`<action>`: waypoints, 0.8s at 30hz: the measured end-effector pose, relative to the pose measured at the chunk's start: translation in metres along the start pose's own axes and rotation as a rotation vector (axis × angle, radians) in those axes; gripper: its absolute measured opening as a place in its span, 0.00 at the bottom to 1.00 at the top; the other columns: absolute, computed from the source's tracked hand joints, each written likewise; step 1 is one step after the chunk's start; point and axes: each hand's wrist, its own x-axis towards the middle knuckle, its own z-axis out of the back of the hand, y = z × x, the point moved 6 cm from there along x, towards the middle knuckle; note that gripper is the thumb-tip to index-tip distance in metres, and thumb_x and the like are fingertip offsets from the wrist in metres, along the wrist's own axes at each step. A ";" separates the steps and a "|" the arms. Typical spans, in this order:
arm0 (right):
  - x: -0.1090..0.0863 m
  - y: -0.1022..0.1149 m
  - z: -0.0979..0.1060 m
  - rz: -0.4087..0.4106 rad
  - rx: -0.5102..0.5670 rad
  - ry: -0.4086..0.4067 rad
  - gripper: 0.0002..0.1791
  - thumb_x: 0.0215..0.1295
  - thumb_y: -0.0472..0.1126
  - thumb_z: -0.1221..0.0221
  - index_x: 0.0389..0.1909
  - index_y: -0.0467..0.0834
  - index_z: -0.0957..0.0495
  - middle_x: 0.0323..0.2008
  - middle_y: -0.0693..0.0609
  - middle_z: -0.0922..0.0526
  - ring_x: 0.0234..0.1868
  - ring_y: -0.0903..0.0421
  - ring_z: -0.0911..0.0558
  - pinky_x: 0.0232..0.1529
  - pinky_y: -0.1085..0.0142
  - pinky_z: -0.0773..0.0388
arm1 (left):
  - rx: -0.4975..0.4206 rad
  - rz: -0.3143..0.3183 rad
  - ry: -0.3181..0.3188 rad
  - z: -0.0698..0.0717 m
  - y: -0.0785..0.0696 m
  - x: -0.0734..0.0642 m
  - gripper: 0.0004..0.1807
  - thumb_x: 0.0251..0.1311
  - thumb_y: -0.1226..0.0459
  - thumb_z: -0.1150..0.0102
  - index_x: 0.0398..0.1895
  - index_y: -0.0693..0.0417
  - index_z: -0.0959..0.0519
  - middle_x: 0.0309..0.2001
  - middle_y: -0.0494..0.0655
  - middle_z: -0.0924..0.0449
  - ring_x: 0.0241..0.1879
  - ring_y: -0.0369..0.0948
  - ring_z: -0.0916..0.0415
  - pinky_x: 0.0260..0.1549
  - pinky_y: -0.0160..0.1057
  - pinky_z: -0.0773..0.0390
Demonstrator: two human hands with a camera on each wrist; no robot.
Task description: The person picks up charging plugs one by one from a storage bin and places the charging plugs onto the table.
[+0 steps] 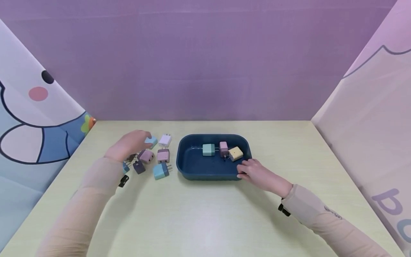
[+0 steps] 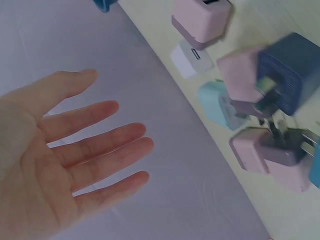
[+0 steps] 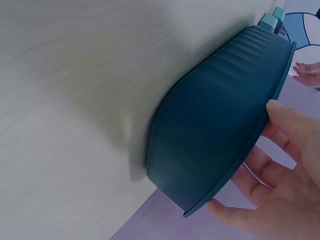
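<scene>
My left hand (image 1: 130, 142) hovers over a cluster of plug chargers on the left of the table. In the left wrist view its fingers are spread and hold nothing. Nearest to it in the head view is a light blue charger (image 1: 151, 142), partly covered by the fingers. Beside it lie a white charger (image 1: 165, 140), a pink charger (image 1: 163, 156), a dark charger (image 1: 139, 167) and a blue charger (image 1: 161, 171). My right hand (image 1: 257, 175) grips the rim of a dark blue plastic tub (image 1: 208, 177) at its near right corner.
Inside the tub lie a mint green charger (image 1: 208, 150), a pink charger (image 1: 223, 149) and a yellow charger (image 1: 236, 154). The pale wooden table (image 1: 205, 217) ends at a purple cloth backdrop (image 1: 205, 71). Printed cloth panels stand at both sides.
</scene>
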 end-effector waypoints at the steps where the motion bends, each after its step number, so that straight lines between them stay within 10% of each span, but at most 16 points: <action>1: 0.000 0.000 0.000 0.000 0.000 0.000 0.10 0.57 0.38 0.43 0.22 0.48 0.34 0.20 0.60 0.39 0.24 0.60 0.41 0.33 0.66 0.45 | -0.002 0.000 -0.001 0.000 -0.003 0.001 0.21 0.58 0.62 0.48 0.50 0.68 0.30 0.50 0.65 0.30 0.50 0.58 0.33 0.49 0.54 0.35; 24: 0.000 0.001 0.001 -0.004 0.007 0.002 0.10 0.57 0.38 0.43 0.22 0.47 0.34 0.20 0.60 0.40 0.24 0.60 0.41 0.33 0.66 0.44 | 0.056 -0.151 -0.027 0.008 -0.084 0.043 0.20 0.58 0.59 0.47 0.50 0.63 0.28 0.50 0.57 0.27 0.49 0.50 0.30 0.49 0.47 0.32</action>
